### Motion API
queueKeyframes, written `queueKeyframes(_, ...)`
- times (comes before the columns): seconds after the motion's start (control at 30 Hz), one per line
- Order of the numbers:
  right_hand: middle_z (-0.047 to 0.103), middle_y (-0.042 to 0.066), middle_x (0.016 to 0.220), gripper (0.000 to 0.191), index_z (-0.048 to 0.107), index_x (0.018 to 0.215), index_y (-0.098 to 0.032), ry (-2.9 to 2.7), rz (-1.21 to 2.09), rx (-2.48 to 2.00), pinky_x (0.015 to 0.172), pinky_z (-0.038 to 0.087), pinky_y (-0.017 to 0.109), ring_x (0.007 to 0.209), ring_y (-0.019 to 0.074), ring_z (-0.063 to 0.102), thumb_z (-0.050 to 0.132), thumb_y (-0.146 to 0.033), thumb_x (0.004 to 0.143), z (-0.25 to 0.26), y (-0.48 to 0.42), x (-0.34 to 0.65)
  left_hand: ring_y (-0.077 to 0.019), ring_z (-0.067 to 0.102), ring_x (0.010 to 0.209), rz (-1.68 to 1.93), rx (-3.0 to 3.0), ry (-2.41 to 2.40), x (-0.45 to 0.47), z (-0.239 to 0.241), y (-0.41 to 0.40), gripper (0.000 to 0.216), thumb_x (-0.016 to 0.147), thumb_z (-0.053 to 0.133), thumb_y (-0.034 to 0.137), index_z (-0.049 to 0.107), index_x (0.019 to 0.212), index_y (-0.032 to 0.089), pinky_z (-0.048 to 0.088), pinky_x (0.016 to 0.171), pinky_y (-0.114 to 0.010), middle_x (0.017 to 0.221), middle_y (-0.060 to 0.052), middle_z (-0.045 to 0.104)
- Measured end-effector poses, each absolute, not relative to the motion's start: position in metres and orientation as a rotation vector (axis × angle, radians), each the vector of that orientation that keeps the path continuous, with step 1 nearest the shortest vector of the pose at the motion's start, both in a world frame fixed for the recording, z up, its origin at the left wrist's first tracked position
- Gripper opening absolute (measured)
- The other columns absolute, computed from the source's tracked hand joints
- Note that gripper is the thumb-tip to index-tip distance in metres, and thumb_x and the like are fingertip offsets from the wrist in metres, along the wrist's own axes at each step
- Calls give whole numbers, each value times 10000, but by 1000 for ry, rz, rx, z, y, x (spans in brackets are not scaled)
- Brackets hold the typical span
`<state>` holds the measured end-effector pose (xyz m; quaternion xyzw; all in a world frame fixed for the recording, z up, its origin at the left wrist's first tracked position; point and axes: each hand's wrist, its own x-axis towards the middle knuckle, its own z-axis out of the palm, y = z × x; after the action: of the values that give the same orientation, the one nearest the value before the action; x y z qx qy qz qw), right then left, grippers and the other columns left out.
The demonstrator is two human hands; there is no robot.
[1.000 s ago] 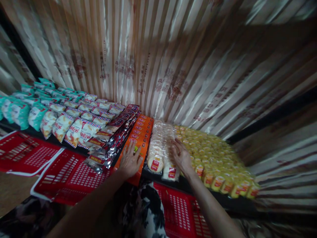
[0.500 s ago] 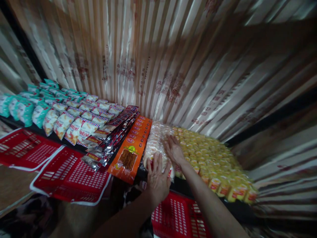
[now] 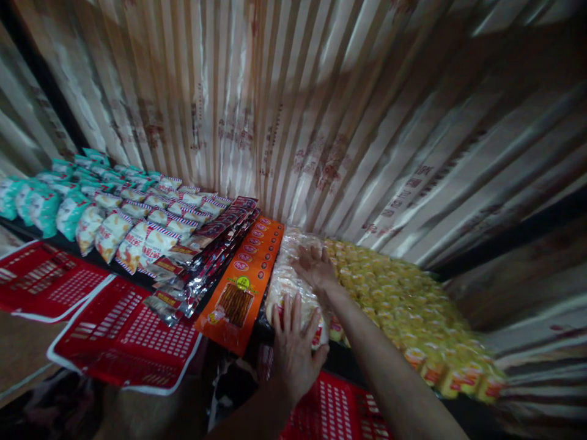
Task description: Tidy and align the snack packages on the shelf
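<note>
My left hand [image 3: 297, 345] lies spread against the front end of a row of clear-wrapped whitish packages [image 3: 288, 278], its fingertips on the wrapping. Farther back, my right hand [image 3: 316, 269] rests over the top of the same row, fingers apart and palm down. Neither hand is closed around anything. Left of the row is an orange snack packet [image 3: 245, 281] with a picture of brown sticks. On the right, yellow-wrapped packages [image 3: 394, 299] stand in close rows, partly covered by my right forearm. What the whitish packages contain is unclear.
Dark silvery packets [image 3: 215, 250] overlap left of the orange one. Beyond them sit white snack bags [image 3: 142, 241] and teal bags [image 3: 46, 208]. Red baskets [image 3: 132, 330] hang below the black shelf's front edge, another red basket [image 3: 330, 406] under my arms. A pleated printed curtain [image 3: 220, 91] backs everything.
My right hand has shifted slightly left, from the row's right edge onto its top, with fingers more spread. My left hand stays at the front, thumb now farther out. The view has shifted slightly.
</note>
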<state>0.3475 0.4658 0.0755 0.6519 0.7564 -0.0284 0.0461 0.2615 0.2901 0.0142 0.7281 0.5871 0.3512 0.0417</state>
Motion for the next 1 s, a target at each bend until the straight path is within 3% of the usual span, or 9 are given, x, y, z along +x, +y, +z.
queueKeyframes(0.2,261,81,1562,734,263,1492,-290,2299,-119,2045,1149,157,457,1452,297,144,238,-699,884,71,466,343,-388,258,1389,976,2252,1806,258,9,293,642,883,499,574,274,1453,381,288,1047,-683,1553,-82,231)
queueKeyframes(0.4,315,101,1536,718,335,1466,-283,2408,-93,2097,1121,216,495,1435,310,204,293,-693,879,56,471,349,-371,225,1404,983,2213,1835,259,14,294,612,900,465,571,278,1451,384,321,1056,-645,1559,-39,219)
queueKeyframes(0.53,332,98,1528,714,358,1455,-283,2419,-94,2114,1117,226,491,1432,306,212,313,-694,874,52,473,349,-370,229,1403,1014,2181,1819,260,15,294,617,893,490,561,300,1448,370,306,1067,-644,1540,-45,276)
queueKeyframes(1.0,355,84,1516,641,389,1435,-300,2433,-109,2115,1122,227,471,1438,279,205,393,-622,882,50,477,346,-372,208,1409,1047,2114,1825,264,9,296,583,877,520,555,389,1411,364,249,1090,-652,1544,-51,266)
